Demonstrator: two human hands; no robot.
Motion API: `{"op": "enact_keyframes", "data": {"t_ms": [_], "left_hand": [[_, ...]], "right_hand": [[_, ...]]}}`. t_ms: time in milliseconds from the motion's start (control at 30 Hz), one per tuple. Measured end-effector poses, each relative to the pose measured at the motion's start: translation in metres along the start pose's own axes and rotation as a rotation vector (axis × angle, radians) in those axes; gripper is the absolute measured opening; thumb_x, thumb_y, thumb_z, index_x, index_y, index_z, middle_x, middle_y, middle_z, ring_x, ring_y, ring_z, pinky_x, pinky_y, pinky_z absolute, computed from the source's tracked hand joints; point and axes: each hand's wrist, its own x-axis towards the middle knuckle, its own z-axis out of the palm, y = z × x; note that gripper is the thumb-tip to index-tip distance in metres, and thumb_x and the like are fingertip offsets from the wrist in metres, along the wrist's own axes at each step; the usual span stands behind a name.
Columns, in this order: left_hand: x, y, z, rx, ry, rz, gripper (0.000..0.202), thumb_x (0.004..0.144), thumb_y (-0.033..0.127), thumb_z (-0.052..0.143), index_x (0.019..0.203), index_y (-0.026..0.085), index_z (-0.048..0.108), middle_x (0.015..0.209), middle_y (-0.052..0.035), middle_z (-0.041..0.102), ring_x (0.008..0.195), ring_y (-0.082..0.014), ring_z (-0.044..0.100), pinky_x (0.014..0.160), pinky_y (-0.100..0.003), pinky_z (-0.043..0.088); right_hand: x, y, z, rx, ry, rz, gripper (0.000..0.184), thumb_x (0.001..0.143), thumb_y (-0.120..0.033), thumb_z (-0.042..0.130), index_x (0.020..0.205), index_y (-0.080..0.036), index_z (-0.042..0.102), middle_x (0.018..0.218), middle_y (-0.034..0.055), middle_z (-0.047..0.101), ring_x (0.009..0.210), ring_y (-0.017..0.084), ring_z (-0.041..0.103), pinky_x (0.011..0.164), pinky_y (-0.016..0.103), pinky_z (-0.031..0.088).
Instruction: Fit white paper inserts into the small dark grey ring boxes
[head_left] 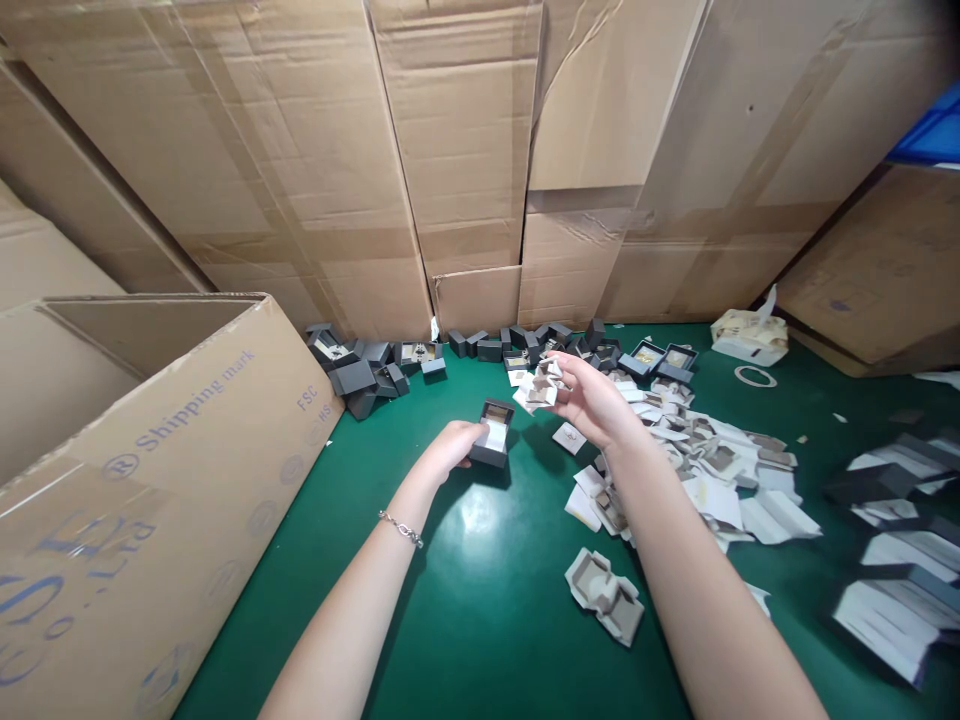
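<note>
My left hand (454, 446) grips a small dark jewelry box (491, 457) by its left side, low over the green tabletop. The box's lid stands up, and a white lining shows inside. To the right, my right hand (589, 395) is closed on a crumpled off-white box liner (541, 388), held up just beyond the box. Below that hand lies a small white card (569, 437) with something tiny on it. A folded grey-white liner (604, 596) rests on the table between my forearms.
A large open carton (187, 480) stands at the left. Dark jewelry boxes (360, 375) line the back edge. Loose liners and papers (720, 470) spread to the right, near a tissue pack (750, 335) and a white ring (755, 376). More opened boxes (892, 590) sit far right.
</note>
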Motion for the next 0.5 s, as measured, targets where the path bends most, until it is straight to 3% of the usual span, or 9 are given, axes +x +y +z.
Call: {"op": "enact_keyframes", "data": {"t_ms": [167,367,500], "left_hand": [[0.000,0.000,0.002,0.200,0.056,0.021,0.018,0.068,0.034,0.059,0.073,0.017,0.063,0.060,-0.0038,0.060,0.056,-0.0169,0.054,0.047,-0.024,0.035],[-0.009,0.006,-0.008,0.351,0.193,0.095,0.031,0.070,0.045,0.060,0.089,0.021,0.065,0.096,-0.0114,0.066,0.090,-0.0293,0.059,0.070,-0.032,0.044],[-0.023,0.022,-0.007,0.385,0.305,0.350,0.033,0.081,0.044,0.050,0.099,0.021,0.064,0.111,-0.0111,0.061,0.108,-0.0288,0.053,0.092,-0.036,0.038]], "right_hand": [[-0.002,0.001,0.008,0.094,-0.005,0.024,0.031,0.080,-0.032,0.051,0.109,-0.024,0.049,0.097,0.0032,0.063,0.071,0.015,0.064,0.067,0.032,0.054],[-0.001,-0.001,0.006,-0.014,0.053,-0.005,0.032,0.080,-0.030,0.049,0.112,-0.025,0.048,0.103,0.0023,0.061,0.067,0.012,0.063,0.066,0.029,0.053],[-0.006,-0.004,0.009,0.074,-0.007,0.020,0.029,0.080,-0.029,0.049,0.109,-0.024,0.049,0.099,0.0022,0.062,0.064,0.012,0.061,0.062,0.029,0.053]]}}
